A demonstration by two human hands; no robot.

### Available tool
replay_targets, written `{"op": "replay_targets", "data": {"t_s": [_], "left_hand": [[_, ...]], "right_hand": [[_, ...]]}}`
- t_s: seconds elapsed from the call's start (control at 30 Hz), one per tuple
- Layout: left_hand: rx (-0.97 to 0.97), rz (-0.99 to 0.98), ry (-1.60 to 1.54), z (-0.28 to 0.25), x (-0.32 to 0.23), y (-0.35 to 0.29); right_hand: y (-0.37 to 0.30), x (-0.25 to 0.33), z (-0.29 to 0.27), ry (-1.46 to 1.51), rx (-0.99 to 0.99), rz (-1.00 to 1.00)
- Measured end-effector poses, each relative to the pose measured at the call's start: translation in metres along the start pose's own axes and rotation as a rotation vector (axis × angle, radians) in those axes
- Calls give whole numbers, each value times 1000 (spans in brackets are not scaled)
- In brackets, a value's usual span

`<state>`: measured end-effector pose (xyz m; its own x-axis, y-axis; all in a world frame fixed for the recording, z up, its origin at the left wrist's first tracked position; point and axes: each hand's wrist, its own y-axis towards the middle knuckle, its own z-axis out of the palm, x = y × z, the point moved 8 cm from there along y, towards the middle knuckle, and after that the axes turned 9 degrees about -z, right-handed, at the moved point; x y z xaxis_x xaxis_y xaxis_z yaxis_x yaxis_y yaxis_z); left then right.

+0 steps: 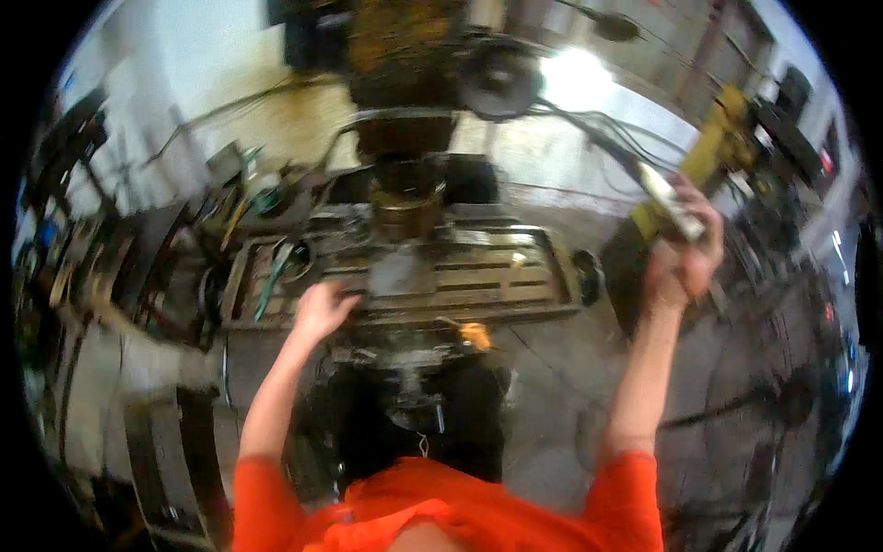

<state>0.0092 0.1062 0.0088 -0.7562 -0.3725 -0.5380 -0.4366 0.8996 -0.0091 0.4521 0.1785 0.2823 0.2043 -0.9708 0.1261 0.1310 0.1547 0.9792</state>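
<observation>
My right hand (694,244), raised at the right, is closed round the pale handle (664,198) of a long dark lever (589,133). The lever runs up to a round hub (499,78) on the side of the machine head (405,55). At the front left of the slotted metal machine table (497,308), my left hand (326,308) hovers or rests near the edge. Its thumb stands apart from the fingers, which are blurred, and I see nothing in it. Below the head, a cylindrical spindle part (405,207) comes down over the table.
On the table's left lie a green tool (273,281) and a small round container (296,260). An orange-yellow object (475,336) is at the front edge. A dark handwheel (587,276) sits at the table's right end. A yellow machine (717,138) stands at the right; a bright lamp (575,74) glares behind.
</observation>
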Motion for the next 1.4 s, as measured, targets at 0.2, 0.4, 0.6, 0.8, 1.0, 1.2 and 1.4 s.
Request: {"op": "replay_targets", "data": {"t_s": [0.2, 0.4, 0.6, 0.8, 1.0, 1.2, 1.4], "left_hand": [[-85, -11, 47, -1, -25, 16], [-120, -40, 62, 23, -34, 57], [-157, -115, 89, 40, -50, 78], [-311, -62, 30, 46, -76, 85], [-495, -30, 30, 63, -83, 90], [-537, -29, 49, 59, -79, 86], [-523, -104, 31, 63, -72, 81]], "right_hand": [[14, 4, 5, -60, -12, -82], [32, -7, 13, -33, 76, -164], [63, -14, 13, -103, 51, -194], [145, -46, -1, -257, 152, -82], [220, -72, -1, -482, 483, -243], [158, -40, 10, -155, 244, -72], [-27, -26, -41, -117, 139, 115]]}}
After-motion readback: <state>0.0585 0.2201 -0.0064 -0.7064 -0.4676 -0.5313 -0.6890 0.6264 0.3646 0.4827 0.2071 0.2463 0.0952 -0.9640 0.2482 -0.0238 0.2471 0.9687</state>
